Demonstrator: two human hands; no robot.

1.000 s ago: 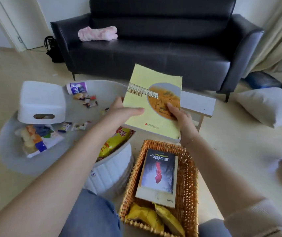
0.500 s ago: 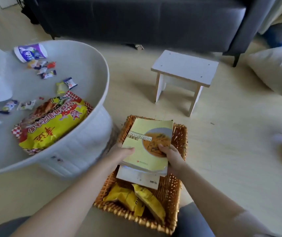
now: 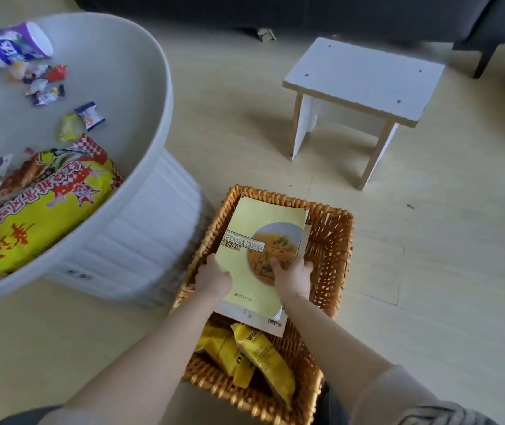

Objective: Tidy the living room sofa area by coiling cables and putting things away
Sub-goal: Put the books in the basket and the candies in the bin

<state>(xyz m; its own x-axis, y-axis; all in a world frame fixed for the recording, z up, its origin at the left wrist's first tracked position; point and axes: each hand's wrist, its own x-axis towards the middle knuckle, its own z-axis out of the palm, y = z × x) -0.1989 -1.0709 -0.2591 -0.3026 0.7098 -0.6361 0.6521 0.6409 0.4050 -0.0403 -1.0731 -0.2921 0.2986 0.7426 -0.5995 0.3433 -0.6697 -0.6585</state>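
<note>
A yellow book (image 3: 260,237) lies inside the wicker basket (image 3: 334,240) on the floor, stacked on another book whose white edge (image 3: 254,319) shows beneath it. My left hand (image 3: 212,276) grips the yellow book's left edge. My right hand (image 3: 294,273) holds its right side, thumb on the cover and fingers curled round the edge. Yellow snack bags (image 3: 260,360) fill the near end of the basket.
A round white table (image 3: 140,124) at the left carries a big yellow and red snack bag (image 3: 39,207), loose sweets (image 3: 42,84) and a purple and white cup (image 3: 15,46). A small white stool (image 3: 358,78) stands beyond the basket. The dark sofa (image 3: 306,13) spans the top.
The yellow book came down from in front of the sofa into the basket, onto the other book. Both hands still hold it, and my view has tilted downward.
</note>
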